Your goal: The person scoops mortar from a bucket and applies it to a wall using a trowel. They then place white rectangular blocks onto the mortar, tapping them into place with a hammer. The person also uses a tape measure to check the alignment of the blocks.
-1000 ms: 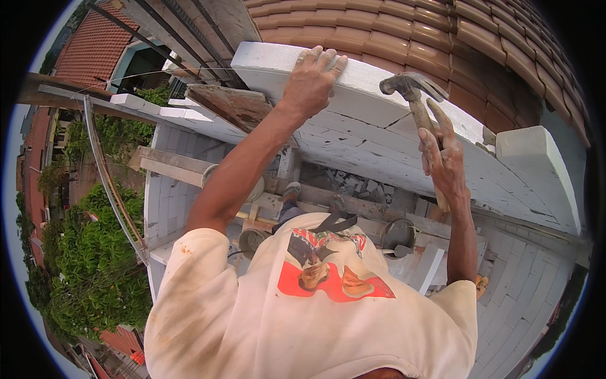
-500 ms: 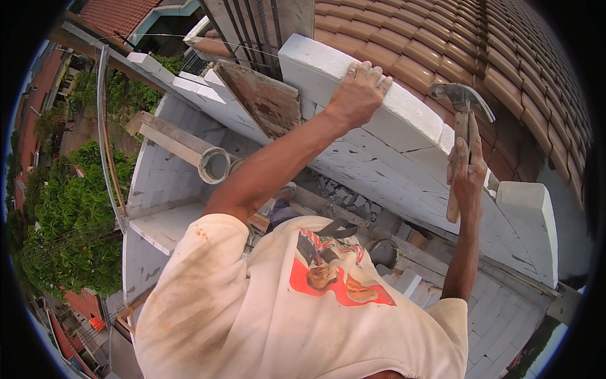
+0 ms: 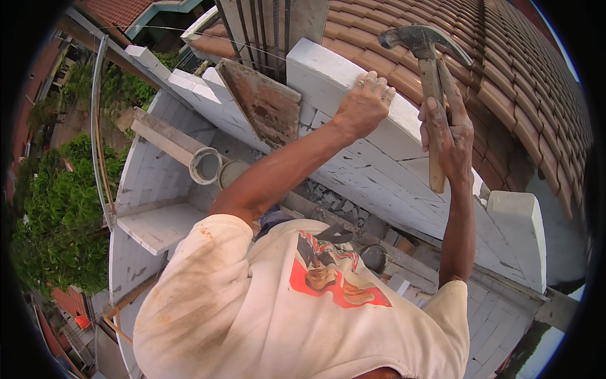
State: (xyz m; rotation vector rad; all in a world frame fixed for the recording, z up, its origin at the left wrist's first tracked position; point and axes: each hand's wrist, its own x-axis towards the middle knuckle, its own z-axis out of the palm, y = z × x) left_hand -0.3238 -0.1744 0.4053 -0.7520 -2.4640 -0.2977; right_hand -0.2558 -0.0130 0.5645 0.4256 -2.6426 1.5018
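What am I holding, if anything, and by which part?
Your right grip holds a claw hammer by the middle of its handle; left grip rests on a white block.

The left hand (image 3: 366,106) is on the wall (image 3: 379,165), the hammer (image 3: 429,82) in the right hand (image 3: 453,136). Behind the wall is the roof (image 3: 524,82). A bucket (image 3: 193,170) sits, maybe, on a board (image 3: 163,140).

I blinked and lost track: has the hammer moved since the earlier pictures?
Yes. Judged against the white end block, the hammer now appears higher in the view and farther from that block.
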